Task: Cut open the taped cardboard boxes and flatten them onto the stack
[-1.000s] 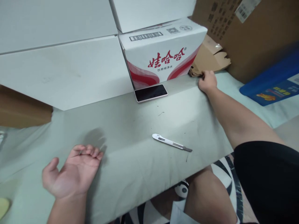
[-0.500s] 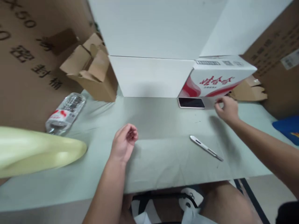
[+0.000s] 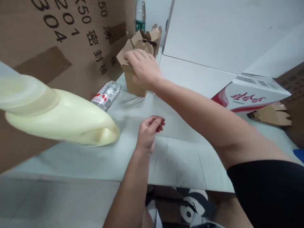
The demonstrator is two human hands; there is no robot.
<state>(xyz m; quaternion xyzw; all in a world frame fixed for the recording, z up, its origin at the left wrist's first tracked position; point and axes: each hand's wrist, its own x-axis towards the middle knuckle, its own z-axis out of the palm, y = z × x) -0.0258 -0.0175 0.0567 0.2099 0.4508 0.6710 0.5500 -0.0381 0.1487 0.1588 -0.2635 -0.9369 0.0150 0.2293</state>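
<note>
My right hand [image 3: 144, 68] reaches across to the left and is over the open brown cardboard box [image 3: 135, 84], palm down, its fingers at the flaps. The fingers are slightly spread and I see nothing held in them. My left hand [image 3: 149, 131] hovers above the green-covered table [image 3: 180, 152], fingers curled together with the thumb against them; whether anything small is between them is hidden. A clear bottle with a red and white label [image 3: 106, 95] lies to the left of the box.
A pale yellow object [image 3: 83, 120] juts in at the left. A large white box [image 3: 201, 34] stands at the back, with a red and white carton [image 3: 249, 95] and folded cardboard [image 3: 273, 115] to its right. Another bottle [image 3: 140, 15] stands behind the brown box.
My right hand has swung from the right side of the table to the brown box. The view has turned left; the phone and the metal knife no longer show. My left hand's fingers are closer together.
</note>
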